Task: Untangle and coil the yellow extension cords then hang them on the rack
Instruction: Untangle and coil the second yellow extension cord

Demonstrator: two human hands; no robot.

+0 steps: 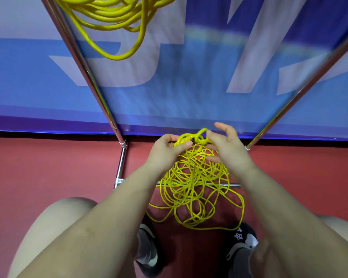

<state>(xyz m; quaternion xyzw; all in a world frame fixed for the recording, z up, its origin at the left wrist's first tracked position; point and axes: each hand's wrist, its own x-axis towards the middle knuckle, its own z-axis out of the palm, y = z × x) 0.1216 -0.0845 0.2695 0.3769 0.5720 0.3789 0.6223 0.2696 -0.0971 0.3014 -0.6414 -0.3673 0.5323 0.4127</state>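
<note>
A tangled yellow extension cord [195, 183] hangs in many loose loops from both my hands, its lowest loops reaching the red floor near my shoes. My left hand [166, 151] grips the top of the tangle from the left. On the right, my right hand [227, 149] pinches a knot of strands at the top, with its forefinger raised. A second yellow cord [113, 15], thicker and coiled, hangs from the rack at the upper left. The chrome rack [84, 63] has slanting uprights on both sides and a low crossbar behind the tangle.
A blue and white banner [189, 77] fills the space behind the rack. The floor [38, 167] is red. My bare knees and black and grey shoes [241, 239] are at the bottom, close under the hanging loops. The rack's base bar [120, 167] lies at the left.
</note>
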